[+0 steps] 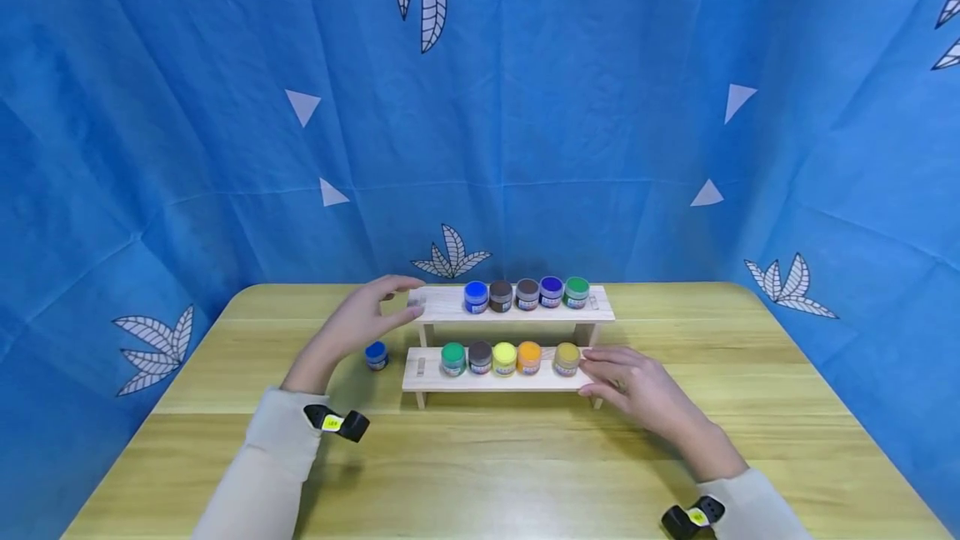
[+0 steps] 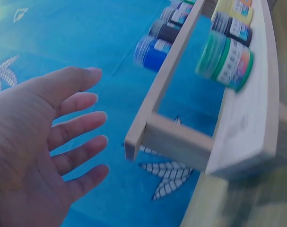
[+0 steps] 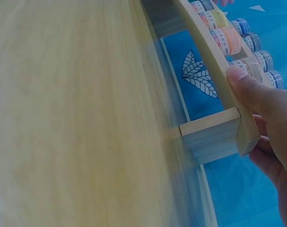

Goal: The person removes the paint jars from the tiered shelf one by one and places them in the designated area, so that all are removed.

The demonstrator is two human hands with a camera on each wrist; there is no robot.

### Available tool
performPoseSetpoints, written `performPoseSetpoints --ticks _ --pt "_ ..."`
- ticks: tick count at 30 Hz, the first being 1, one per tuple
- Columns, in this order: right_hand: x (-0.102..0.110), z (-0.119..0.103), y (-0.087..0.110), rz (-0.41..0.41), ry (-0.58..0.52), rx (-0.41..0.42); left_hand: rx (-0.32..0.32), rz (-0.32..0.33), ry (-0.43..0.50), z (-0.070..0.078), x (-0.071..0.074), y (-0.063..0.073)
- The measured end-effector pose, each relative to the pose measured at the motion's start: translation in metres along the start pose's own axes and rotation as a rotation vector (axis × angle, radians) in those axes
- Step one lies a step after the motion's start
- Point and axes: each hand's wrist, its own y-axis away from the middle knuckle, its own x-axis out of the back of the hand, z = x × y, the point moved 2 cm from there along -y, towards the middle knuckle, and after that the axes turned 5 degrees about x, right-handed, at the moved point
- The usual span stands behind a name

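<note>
A two-tier wooden display stand (image 1: 495, 380) carries a row of small paint jars on each step. My left hand (image 1: 372, 312) is at the left end of the upper step, thumb and fingers spread apart and holding nothing; the left wrist view shows a gap between its fingertips and the wood. At the right end of the lower step, my right hand (image 1: 637, 386) grips the board, thumb along its front edge and fingers round the far side. Its fingertips are right beside the ochre paint jar (image 1: 567, 359). Next to that stands an orange paint jar (image 1: 528, 357).
A loose blue paint jar (image 1: 377, 355) stands on the wooden table (image 1: 480, 465), left of the stand and near my left forearm. The upper step holds a blue jar (image 1: 476, 297), a green jar (image 1: 577, 292) and others between. A blue cloth (image 1: 555, 107) hangs behind the table.
</note>
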Motion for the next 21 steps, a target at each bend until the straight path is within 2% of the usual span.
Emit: performPoseSetpoints --ticks 5,10,21 --pt "0.001 0.0 -0.001 -0.001 0.006 0.002 -0.03 -0.024 -0.015 0.018 -0.007 -0.011" --pt "0.0 0.0 -0.001 0.005 0.007 0.018 -0.06 -0.043 -0.022 0.029 -0.018 -0.021" --pt "0.001 -0.002 -0.001 0.005 0.0 0.007 -0.011 -0.038 -0.082 0.047 -0.032 -0.034"
